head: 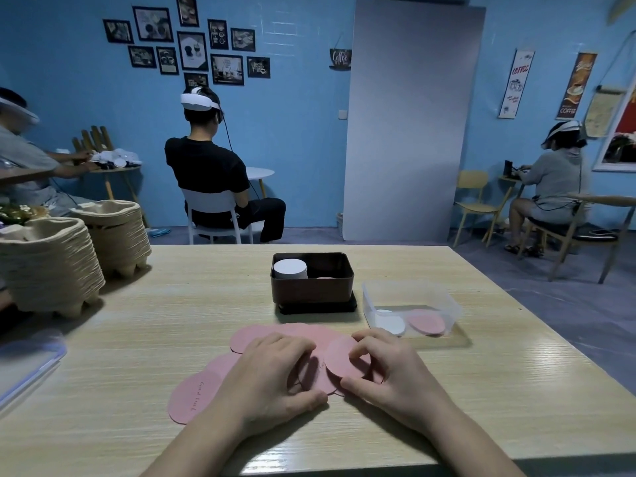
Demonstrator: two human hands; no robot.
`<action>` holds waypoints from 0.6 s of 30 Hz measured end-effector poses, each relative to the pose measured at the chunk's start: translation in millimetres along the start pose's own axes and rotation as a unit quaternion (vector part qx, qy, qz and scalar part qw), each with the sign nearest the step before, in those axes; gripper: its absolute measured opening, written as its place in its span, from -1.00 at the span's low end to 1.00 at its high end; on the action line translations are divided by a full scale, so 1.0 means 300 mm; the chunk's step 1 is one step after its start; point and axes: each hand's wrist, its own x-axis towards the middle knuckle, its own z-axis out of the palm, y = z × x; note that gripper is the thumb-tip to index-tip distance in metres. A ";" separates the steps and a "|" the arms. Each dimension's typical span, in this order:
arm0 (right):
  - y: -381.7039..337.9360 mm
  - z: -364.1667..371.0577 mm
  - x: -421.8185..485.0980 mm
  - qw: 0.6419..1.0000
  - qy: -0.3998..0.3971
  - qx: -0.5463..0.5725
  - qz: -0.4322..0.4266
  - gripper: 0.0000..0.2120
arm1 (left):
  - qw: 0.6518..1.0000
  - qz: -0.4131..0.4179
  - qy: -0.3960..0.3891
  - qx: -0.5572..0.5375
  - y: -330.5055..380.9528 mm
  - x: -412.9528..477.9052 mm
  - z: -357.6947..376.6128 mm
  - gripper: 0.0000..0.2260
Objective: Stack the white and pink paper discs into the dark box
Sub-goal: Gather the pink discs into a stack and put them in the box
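Several pink paper discs (196,395) lie spread and overlapping on the wooden table (137,321) in front of me. My left hand (272,376) rests on the middle of the spread, fingers curled down over the discs. My right hand (385,370) pinches the edge of one pink disc (340,356) between thumb and fingers. Behind them stands the dark box (311,287) on its black lid, holding a stack of white discs (290,268) on its left side and a pink disc low on its right.
A clear plastic tub (413,306) right of the dark box holds white and pink discs. Stacks of pulp cup trays (51,266) fill the table's left. A clear lidded container (27,366) lies at the left edge. Other seated people work beyond the table.
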 end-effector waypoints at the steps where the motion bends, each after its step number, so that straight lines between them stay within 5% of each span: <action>1: -0.001 0.000 0.000 1.000 -0.003 -0.005 -0.002 -0.65 | 1.000 -0.001 -0.004 -0.001 0.000 0.002 0.000 -0.40; 18: 0.000 0.003 0.001 1.000 0.007 -0.027 0.003 -0.63 | 1.000 0.009 -0.025 0.003 0.018 0.008 -0.020 -0.34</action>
